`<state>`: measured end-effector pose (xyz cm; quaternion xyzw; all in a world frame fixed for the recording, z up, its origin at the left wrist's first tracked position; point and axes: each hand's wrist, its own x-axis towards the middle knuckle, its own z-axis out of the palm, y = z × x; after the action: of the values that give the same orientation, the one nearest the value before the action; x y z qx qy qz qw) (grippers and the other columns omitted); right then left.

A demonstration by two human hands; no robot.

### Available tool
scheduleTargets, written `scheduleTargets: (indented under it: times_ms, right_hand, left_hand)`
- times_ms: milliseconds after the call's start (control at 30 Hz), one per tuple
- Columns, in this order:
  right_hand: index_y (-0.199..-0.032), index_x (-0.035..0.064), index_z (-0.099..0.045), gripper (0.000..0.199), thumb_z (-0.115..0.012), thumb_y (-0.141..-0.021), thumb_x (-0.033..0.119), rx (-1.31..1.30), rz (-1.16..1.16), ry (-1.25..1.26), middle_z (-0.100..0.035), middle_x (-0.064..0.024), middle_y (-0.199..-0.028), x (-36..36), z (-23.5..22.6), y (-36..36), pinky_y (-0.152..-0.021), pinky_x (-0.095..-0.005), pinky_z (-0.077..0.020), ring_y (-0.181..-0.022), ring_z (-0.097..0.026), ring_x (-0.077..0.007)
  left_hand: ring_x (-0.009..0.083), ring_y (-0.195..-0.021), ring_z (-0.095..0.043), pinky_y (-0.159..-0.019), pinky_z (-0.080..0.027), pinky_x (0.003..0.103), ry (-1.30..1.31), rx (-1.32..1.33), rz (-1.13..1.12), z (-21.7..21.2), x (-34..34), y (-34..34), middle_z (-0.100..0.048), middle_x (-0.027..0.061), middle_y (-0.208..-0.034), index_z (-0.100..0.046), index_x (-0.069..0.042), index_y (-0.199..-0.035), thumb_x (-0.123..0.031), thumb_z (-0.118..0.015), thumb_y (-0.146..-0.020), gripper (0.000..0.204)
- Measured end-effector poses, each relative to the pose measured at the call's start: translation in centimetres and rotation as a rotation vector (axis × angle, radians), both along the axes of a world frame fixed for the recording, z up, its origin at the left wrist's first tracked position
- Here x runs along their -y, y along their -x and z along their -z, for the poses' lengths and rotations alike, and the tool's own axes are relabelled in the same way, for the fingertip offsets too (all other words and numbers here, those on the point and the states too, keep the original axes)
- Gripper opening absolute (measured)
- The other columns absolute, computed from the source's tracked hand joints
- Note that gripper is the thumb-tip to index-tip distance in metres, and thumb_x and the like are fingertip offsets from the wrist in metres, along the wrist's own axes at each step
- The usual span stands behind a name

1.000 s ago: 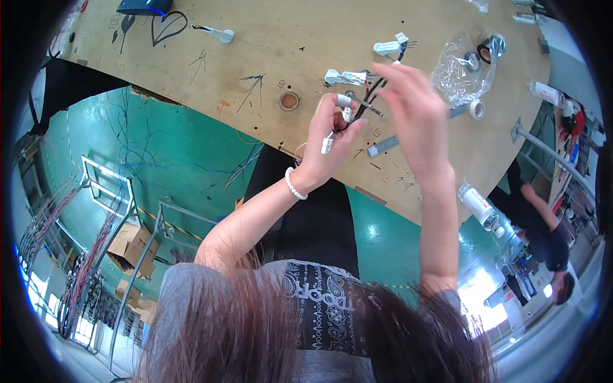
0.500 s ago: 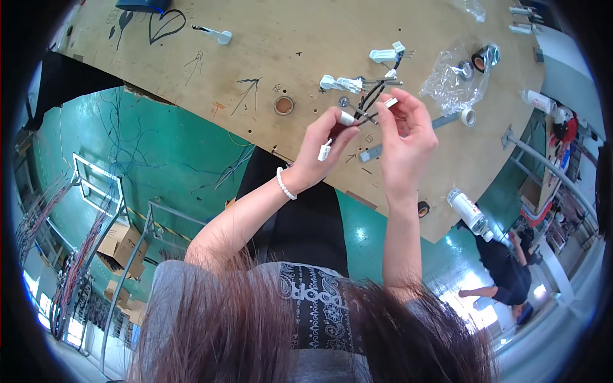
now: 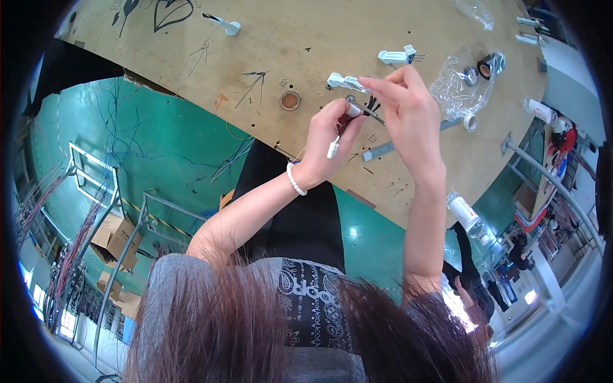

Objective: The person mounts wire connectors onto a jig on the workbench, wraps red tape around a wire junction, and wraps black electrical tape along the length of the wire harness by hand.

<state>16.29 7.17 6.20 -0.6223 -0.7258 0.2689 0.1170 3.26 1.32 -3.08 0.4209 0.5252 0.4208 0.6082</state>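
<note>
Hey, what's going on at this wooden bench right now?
A person stands at a plywood workbench, both hands raised above it. The left hand is closed on a small white connector with thin dark wires. The right hand pinches the wires' other end next to it. On the bench beyond lie more white clips, a clear plastic bag, rolls of tape and a small round cap.

small white connector with dark wires, held upright.
</note>
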Motion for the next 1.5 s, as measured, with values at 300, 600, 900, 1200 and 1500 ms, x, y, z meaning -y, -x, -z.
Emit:
scheduleTargets:
  times_ms: [300,600,900,1200,1500]
  right_hand:
    - [-0.109,0.0086,-0.069,0.033,-0.065,-0.079,-0.005,-0.255,0.181,0.0,-0.062,-0.0084,-0.106,4.7,-3.2,1.1,-0.065,-0.0336,-0.0507,-0.075,-0.063,-0.019]
    - [-0.1,0.0013,-0.068,0.021,-0.068,-0.08,-0.006,-0.38,0.175,-0.024,-0.065,-0.0062,-0.09,6.3,-1.1,0.9,-0.071,-0.0289,-0.0521,-0.082,-0.065,-0.0165]
    - [-0.105,-0.0003,-0.067,0.017,-0.061,-0.089,-0.004,-0.33,0.343,-0.149,-0.068,-0.0051,-0.09,5.0,-0.8,0.9,-0.072,-0.0229,-0.0494,-0.081,-0.062,-0.0101]
    - [-0.106,0.0011,-0.066,0.018,-0.056,-0.092,-0.005,-0.435,0.424,-0.114,-0.069,-0.0052,-0.095,4.0,1.2,0.7,-0.064,-0.0189,-0.0419,-0.072,-0.055,-0.0061]
    - [-0.102,-0.0006,-0.068,0.018,-0.056,-0.09,-0.007,-0.5,-0.178,0.045,-0.072,-0.0067,-0.096,-1.5,1.3,-0.8,-0.071,-0.0229,-0.0511,-0.08,-0.064,-0.0102]
  left_hand:
    - [0.0198,-0.062,-0.053,-0.056,-0.043,0.031,-0.15,-0.275,0.121,-1.2,-0.7,0.3,-0.049,0.0128,-0.09,-0.047,0.0,-0.089,0.0,-0.066,-0.081,0.02]
    - [0.0208,-0.068,-0.052,-0.061,-0.046,0.032,-0.026,-0.171,0.259,-1.3,-0.4,1.6,-0.054,0.0119,-0.091,-0.045,-0.001,-0.099,-0.009,-0.075,-0.075,0.039]
    - [0.0179,-0.069,-0.05,-0.066,-0.047,0.032,-0.091,-0.055,0.244,-0.1,0.8,2.1,-0.057,0.0111,-0.102,-0.043,-0.001,-0.115,-0.025,-0.073,-0.083,0.05]
    - [0.0239,-0.087,-0.054,-0.074,-0.045,0.036,-0.329,-0.38,0.163,-0.2,1.2,2.3,-0.06,0.01,-0.094,-0.054,-0.002,-0.104,-0.009,-0.068,-0.082,0.027]
    - [0.0253,-0.094,-0.052,-0.084,-0.04,0.037,-0.222,-0.203,-0.074,-2.2,-0.3,0.4,-0.059,0.0094,-0.089,-0.056,-0.002,-0.093,-0.013,-0.07,-0.077,0.024]
